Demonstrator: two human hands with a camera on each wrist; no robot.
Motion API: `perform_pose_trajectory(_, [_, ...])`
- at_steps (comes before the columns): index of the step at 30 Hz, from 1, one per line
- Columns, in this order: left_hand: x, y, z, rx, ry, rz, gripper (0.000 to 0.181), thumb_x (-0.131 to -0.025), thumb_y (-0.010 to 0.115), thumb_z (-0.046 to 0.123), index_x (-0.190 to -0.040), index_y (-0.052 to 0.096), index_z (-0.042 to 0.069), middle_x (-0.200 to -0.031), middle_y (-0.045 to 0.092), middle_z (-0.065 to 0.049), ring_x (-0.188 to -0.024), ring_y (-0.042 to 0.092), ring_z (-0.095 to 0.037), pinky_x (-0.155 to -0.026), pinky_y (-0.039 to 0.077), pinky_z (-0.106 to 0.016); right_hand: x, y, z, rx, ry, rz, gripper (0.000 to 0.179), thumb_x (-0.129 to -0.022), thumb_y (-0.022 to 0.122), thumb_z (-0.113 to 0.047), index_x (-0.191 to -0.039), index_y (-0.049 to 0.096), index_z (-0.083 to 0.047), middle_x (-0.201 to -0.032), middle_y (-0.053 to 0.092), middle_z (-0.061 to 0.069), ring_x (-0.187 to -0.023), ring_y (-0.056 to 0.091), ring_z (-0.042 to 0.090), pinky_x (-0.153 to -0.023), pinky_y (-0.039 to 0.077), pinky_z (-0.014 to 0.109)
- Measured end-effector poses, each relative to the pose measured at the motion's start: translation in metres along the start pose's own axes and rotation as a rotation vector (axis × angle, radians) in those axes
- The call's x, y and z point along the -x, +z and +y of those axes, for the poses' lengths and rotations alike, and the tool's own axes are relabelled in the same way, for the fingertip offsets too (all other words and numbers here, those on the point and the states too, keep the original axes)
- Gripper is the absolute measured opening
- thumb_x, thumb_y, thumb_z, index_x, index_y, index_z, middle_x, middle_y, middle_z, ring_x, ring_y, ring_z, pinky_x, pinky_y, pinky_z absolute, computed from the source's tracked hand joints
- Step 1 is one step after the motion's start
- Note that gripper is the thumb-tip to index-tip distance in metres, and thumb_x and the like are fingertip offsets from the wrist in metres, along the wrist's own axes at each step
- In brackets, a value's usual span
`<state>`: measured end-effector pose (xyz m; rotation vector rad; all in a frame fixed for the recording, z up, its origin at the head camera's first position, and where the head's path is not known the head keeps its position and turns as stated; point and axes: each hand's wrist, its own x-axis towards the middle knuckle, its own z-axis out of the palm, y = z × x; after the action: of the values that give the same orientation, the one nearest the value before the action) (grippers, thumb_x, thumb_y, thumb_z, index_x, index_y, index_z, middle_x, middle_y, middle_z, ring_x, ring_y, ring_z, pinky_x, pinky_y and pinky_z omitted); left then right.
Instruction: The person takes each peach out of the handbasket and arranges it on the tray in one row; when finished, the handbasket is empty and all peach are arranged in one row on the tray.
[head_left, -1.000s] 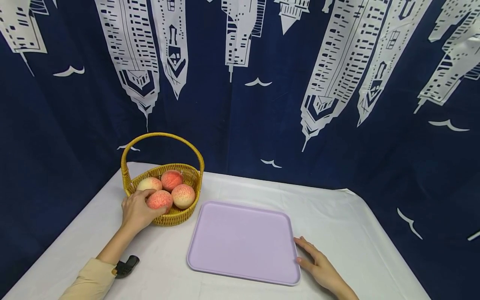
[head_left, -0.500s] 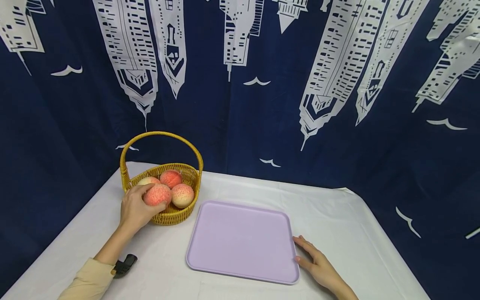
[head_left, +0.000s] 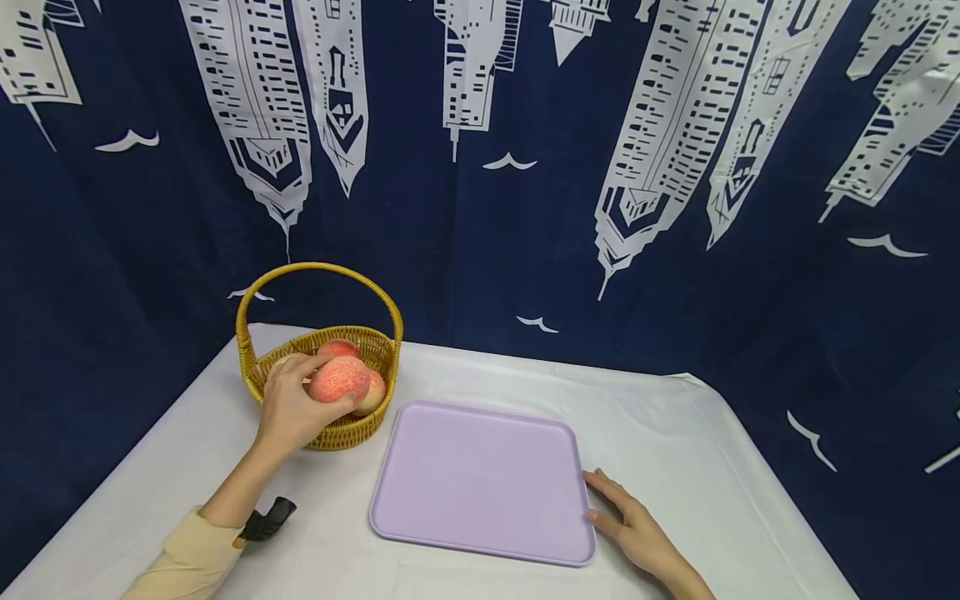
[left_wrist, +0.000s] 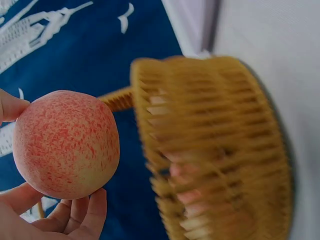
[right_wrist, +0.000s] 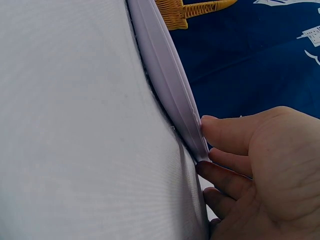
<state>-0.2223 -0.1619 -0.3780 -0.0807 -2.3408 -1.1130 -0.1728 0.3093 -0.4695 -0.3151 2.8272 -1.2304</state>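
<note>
My left hand (head_left: pixel 291 417) grips a red-speckled peach (head_left: pixel 340 379) between thumb and fingers. In the left wrist view this peach (left_wrist: pixel 67 145) is clear of the woven basket's wall (left_wrist: pixel 215 110). The yellow wicker basket (head_left: pixel 347 435) with its tall handle stands at the table's back left. Inside it sit a red peach (head_left: pixel 339 347), a paler peach (head_left: pixel 373 395) and another partly hidden behind my left hand. A flat lilac tray (head_left: pixel 480 483) lies at the middle of the table. My right hand (head_left: pixel 637 537) touches the tray's right edge with thumb and fingertips, its fingers relaxed.
A white cloth (head_left: pixel 675 450) covers the table. Behind it hangs a dark blue curtain (head_left: pixel 465 250) printed with white buildings and birds. A black strap-like piece (head_left: pixel 268 521) sits at my left wrist. The basket's handle arches above its opening.
My left hand has lifted the peach from its place among the others and shifted it right, over the basket. The right hand stays at the tray's edge.
</note>
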Motion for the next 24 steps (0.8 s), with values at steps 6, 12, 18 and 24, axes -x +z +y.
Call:
perform_pose_trajectory(6, [0.001, 0.012, 0.025, 0.033, -0.038, -0.100, 0.064, -0.068, 0.083, 0.023, -0.125, 0.063, 0.003, -0.127, 0.057, -0.020, -0.115, 0.048, -0.036, -0.093, 0.042, -0.056, 0.000, -0.001, 0.000, 0.022, 0.005, 0.014, 0.056, -0.092, 0.065, -0.026, -0.142, 0.049, -0.008, -0.154, 0.034, 0.023, -0.144, 0.025, 0.040, -0.112, 0.018, 0.061])
perform_pose_trajectory(12, [0.004, 0.036, 0.046, 0.070, 0.009, -0.145, 0.061, -0.065, 0.082, 0.022, -0.122, 0.066, 0.005, -0.122, 0.062, -0.017, -0.113, 0.053, -0.034, -0.095, 0.042, -0.052, 0.001, -0.001, 0.001, 0.031, 0.015, 0.010, 0.056, -0.092, 0.065, -0.027, -0.143, 0.049, -0.009, -0.154, 0.034, 0.022, -0.145, 0.026, 0.040, -0.112, 0.016, 0.059])
perform_pose_trajectory(18, [0.013, 0.066, 0.069, 0.131, 0.063, -0.193, 0.059, -0.061, 0.084, 0.023, -0.116, 0.069, 0.007, -0.112, 0.065, -0.012, -0.110, 0.055, -0.029, -0.096, 0.042, -0.048, 0.001, 0.000, 0.003, 0.024, 0.009, 0.011, 0.056, -0.092, 0.064, -0.026, -0.143, 0.049, -0.008, -0.154, 0.034, 0.023, -0.144, 0.026, 0.041, -0.112, 0.017, 0.061])
perform_pose_trajectory(24, [0.025, 0.098, 0.087, 0.156, 0.098, -0.240, 0.055, -0.059, 0.084, 0.026, -0.110, 0.071, 0.010, -0.106, 0.067, -0.007, -0.100, 0.056, -0.023, -0.087, 0.046, -0.042, 0.001, 0.000, 0.002, -0.020, -0.019, 0.005, 0.056, -0.093, 0.064, -0.024, -0.143, 0.047, -0.005, -0.154, 0.031, 0.026, -0.144, 0.023, 0.045, -0.112, 0.017, 0.065])
